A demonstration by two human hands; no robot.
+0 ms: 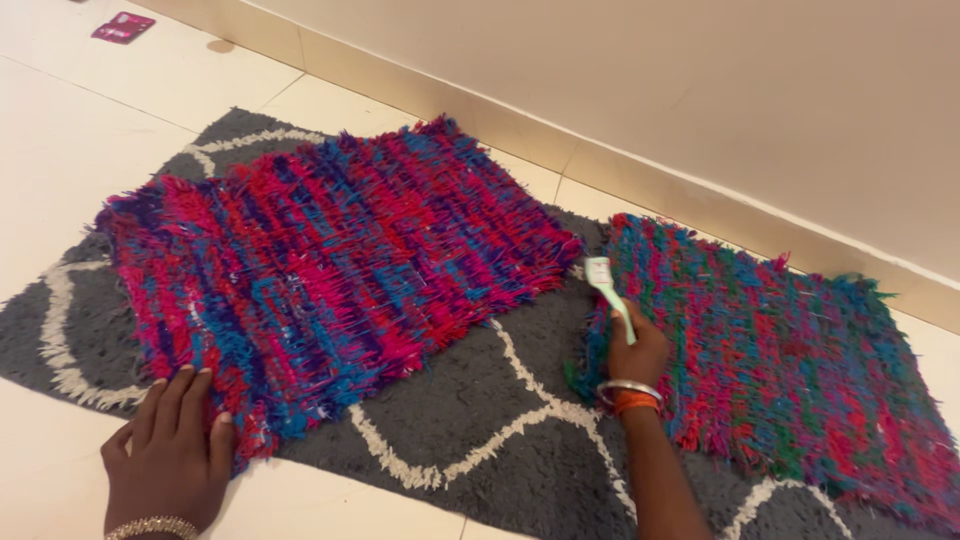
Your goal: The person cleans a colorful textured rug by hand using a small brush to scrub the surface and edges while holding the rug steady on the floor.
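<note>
Two shaggy multicoloured mats lie on a grey rug (480, 420) with white lines. The larger red, pink and blue mat (330, 260) is on the left. A red, blue and green mat (790, 350) is on the right. My left hand (170, 450) rests flat, fingers spread, on the near corner of the left mat and the floor. My right hand (637, 352) grips a pale green brush (606, 285), its head at the left edge of the right mat. Bangles circle both wrists.
Cream floor tiles (90, 130) surround the rug. A beige wall with a skirting board (700, 190) runs diagonally behind the mats. A small pink flat object (123, 27) lies on the floor at the far left.
</note>
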